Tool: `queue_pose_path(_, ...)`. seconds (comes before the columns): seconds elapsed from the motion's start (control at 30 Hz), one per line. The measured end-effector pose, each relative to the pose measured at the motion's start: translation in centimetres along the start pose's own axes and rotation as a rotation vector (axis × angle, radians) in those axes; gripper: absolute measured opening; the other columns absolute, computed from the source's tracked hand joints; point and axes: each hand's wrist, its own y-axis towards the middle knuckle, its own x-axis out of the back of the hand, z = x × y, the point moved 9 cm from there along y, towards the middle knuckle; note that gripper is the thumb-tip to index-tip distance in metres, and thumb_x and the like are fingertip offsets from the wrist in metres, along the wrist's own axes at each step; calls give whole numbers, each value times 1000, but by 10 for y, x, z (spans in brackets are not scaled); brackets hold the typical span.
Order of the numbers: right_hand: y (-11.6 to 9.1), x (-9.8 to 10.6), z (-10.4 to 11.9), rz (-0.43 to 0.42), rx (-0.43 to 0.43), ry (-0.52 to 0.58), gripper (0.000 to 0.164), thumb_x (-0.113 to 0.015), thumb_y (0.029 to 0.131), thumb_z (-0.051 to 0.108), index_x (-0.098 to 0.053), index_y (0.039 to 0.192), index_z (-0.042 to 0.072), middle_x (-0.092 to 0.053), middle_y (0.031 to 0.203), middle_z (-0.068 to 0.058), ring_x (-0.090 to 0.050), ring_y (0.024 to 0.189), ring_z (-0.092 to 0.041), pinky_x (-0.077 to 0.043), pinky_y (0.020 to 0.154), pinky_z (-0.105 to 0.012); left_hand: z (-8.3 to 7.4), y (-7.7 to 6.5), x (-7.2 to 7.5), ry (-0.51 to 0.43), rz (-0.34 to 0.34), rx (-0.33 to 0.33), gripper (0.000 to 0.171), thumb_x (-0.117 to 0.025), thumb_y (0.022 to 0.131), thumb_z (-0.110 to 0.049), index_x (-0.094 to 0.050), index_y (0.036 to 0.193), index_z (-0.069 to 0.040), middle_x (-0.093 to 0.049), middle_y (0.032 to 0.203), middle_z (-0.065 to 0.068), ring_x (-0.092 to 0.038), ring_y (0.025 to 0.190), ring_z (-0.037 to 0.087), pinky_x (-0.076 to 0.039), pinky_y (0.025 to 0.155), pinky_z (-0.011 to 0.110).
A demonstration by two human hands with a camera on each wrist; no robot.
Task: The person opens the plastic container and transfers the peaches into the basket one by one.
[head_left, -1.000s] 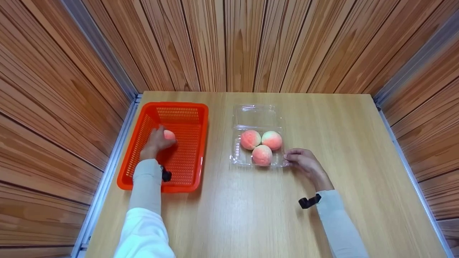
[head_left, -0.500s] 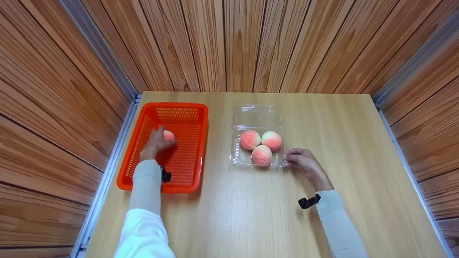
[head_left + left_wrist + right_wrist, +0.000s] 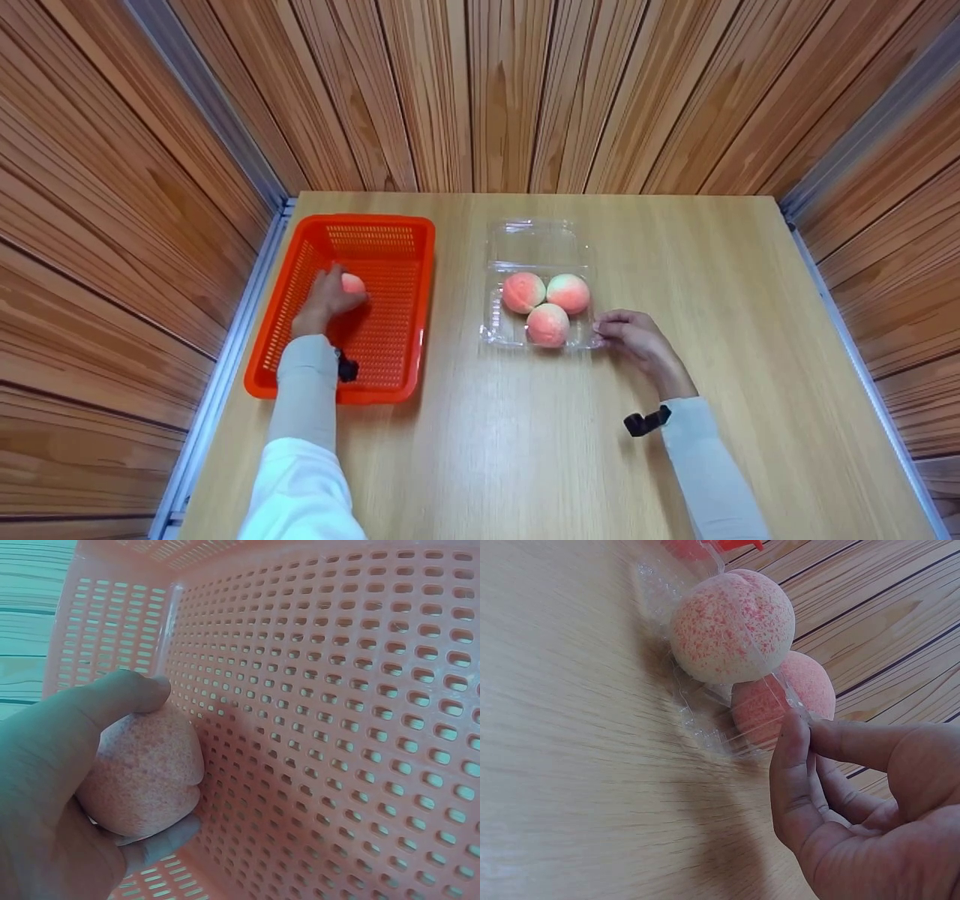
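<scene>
Inside the orange plastic basket (image 3: pixel 425 300), my left hand (image 3: pixel 324 298) grips a pink peach (image 3: pixel 352 283). The left wrist view shows thumb and fingers curled round that peach (image 3: pixel 146 772), close to the basket's perforated bottom (image 3: pixel 330 690). My right hand (image 3: pixel 641 345) pinches the near right corner of a clear plastic clamshell box (image 3: pixel 499 330) between thumb and forefinger. The box's lid (image 3: pixel 534 244) lies folded back, away from me. Three peaches sit in its tray: a left one (image 3: pixel 523 292), a right one (image 3: pixel 568 293) and a near one (image 3: pixel 548 325).
Both containers stand on a light wooden table (image 3: pixel 480 450), with the basket at the left and the box near the middle. Wood-grain panels (image 3: pixel 510 97) enclose the back and sides. A small black camera (image 3: pixel 646 422) is worn on the right wrist.
</scene>
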Motion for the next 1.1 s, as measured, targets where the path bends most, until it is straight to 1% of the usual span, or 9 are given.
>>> queue_pose_path(0.1,0,0,0,3,0,4,39,-66,102,3,-57,136,-14,-73,102,-3,-71,94,-13,-61,85,-25,0,0,0,-4,-13,-9,74,-69,99,-33,-33,160,-13,-41,146,21,-43,134,42,-37,121,64)
queue_pose_path(0.33,0,-1,2,24,38,5,34,-65,102,2,-59,131,-15,-76,99,-5,-74,90,-14,-62,83,-26,-3,6,0,149,-36,-46,80,-63,98,-33,-28,162,-2,-37,152,32,-46,130,47,-44,115,64)
queue_pose_path(0.5,0,-3,2,22,37,3,32,-66,101,2,-61,128,-14,-75,96,-3,-73,89,-12,-62,82,-25,-1,5,0,127,-24,-23,80,-63,98,-34,-27,164,-5,-36,152,29,-43,132,46,-40,117,65)
queue_pose_path(0.73,1,-3,2,20,44,15,32,-64,102,-1,-59,129,-17,-74,94,-2,-72,87,-11,-61,78,-23,-2,4,0,119,-15,-15,82,-62,99,-37,-24,166,-7,-35,154,29,-40,135,48,-37,119,68)
queue_pose_path(1.0,2,-2,1,11,29,-9,34,-64,103,1,-58,132,-15,-74,101,-7,-71,87,-10,-62,82,-25,-3,3,1,120,-23,-23,82,-62,100,-36,-23,166,-6,-34,155,30,-36,138,50,-36,119,68)
queue_pose_path(1.1,2,-2,0,11,25,-1,34,-64,103,1,-58,132,-15,-74,99,-6,-71,87,-10,-62,81,-24,-4,3,2,126,-26,-23,80,-62,100,-36,-26,164,-5,-34,155,30,-35,138,50,-36,119,69)
